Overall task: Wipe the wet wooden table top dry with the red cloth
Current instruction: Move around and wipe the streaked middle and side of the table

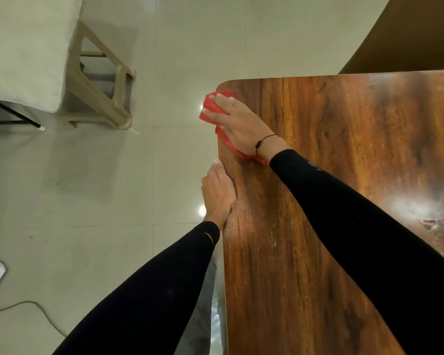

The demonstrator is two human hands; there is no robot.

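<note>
1. Nearest, left hand (218,191) rests on the edge of the table top (318,175), thumb on the wood; its fingers are hidden below.
2. Farther, right hand (237,121), fingers straight, presses the red cloth (212,108) flat at the far left corner.

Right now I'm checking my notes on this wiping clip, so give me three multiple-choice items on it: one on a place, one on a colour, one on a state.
1. Where on the table top is the cloth?
A. near the far left corner
B. in the middle
C. at the near right edge

2. What colour is the cloth?
A. blue
B. red
C. white

3. What is the left hand doing?
A. holding a cup
B. hanging at the person's side
C. resting at the table's left edge

Answers:
1 A: the right hand presses the cloth flat beside the rounded far left corner.
2 B: red fabric shows around and beneath the fingers.
3 C: it lies along the left edge and holds nothing, thumb on the wood.
</note>
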